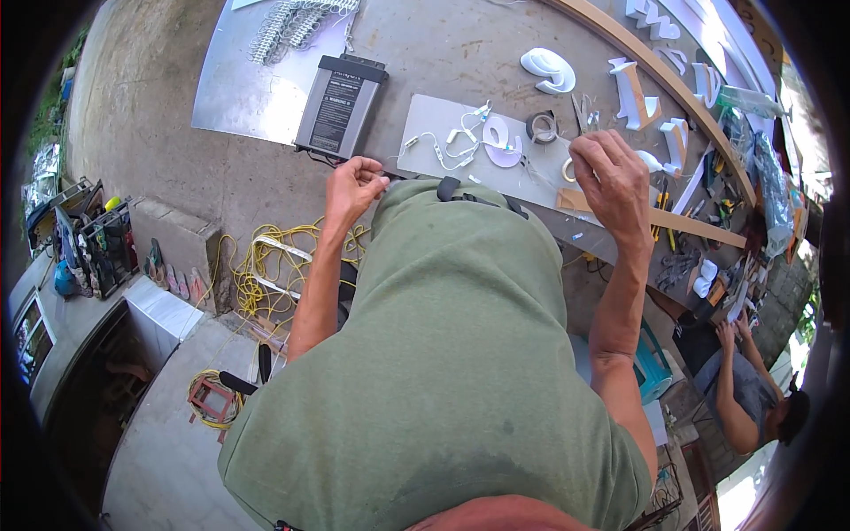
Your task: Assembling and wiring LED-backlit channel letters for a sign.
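Observation:
At the table's near edge, my left hand point(352, 190) is closed, thumb and fingertips together. Whatever it pinches is too small to make out. Just beyond it lies a grey metal power supply point(343, 111) with dark wires at its near end. Over the right part of the table my right hand point(613, 181) is raised with curled fingers, and their tips are hidden. To its left, a string of small white LED modules point(456, 137) on white wire rests on a grey board point(425, 115), beside a white letter-shaped piece point(503, 143).
Tape rolls point(542, 127) and scissors point(582, 113) lie near my right hand. White channel-letter pieces point(633, 93) stand farther right by a long curved wooden strip point(673, 71). More LED modules point(297, 31) sit on a metal sheet. Another person point(739, 389) works at the right.

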`<action>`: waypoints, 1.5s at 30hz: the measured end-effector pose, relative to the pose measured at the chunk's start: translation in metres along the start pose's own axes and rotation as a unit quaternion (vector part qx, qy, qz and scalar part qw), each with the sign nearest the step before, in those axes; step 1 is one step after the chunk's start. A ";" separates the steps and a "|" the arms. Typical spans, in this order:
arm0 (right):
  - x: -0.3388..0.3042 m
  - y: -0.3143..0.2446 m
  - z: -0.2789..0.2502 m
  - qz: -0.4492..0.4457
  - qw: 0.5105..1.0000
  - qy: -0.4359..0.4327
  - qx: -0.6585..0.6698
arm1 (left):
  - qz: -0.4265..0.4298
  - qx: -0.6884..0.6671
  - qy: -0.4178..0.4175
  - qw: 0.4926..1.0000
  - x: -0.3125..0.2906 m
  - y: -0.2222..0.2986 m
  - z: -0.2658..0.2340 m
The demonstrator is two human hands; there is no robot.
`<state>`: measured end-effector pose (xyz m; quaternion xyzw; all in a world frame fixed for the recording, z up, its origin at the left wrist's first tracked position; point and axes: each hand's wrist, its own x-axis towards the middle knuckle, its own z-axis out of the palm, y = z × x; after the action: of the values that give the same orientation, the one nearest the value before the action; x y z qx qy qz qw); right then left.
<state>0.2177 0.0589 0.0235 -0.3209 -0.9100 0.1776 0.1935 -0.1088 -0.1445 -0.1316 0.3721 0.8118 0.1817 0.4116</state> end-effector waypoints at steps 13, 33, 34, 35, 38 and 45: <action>0.003 -0.019 0.021 -0.100 0.985 -0.137 0.006 | 0.063 -0.232 0.111 0.964 0.008 0.024 0.037; 0.045 -0.009 0.078 -0.061 0.942 -0.124 0.307 | 0.355 -0.133 -0.254 0.890 0.073 0.161 -0.050; 0.045 -0.008 0.078 -0.061 0.942 -0.124 0.305 | 0.368 -0.160 -0.280 0.872 0.080 0.164 -0.048; 0.045 -0.007 0.078 -0.045 0.941 -0.129 0.309 | 0.366 -0.172 -0.298 0.865 0.086 0.166 -0.046; 0.042 -0.006 0.082 -0.007 0.934 -0.132 0.331 | 0.297 -0.291 -0.361 0.835 0.093 0.168 -0.037; 0.029 -0.002 0.100 0.111 0.877 -0.085 0.459 | 0.265 -0.257 -0.358 0.858 0.103 0.167 -0.022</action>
<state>0.1496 0.0567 -0.0548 -0.2787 -0.6977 0.6223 0.2199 -0.0900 0.0436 -0.0728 0.4935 0.4038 0.3397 0.6914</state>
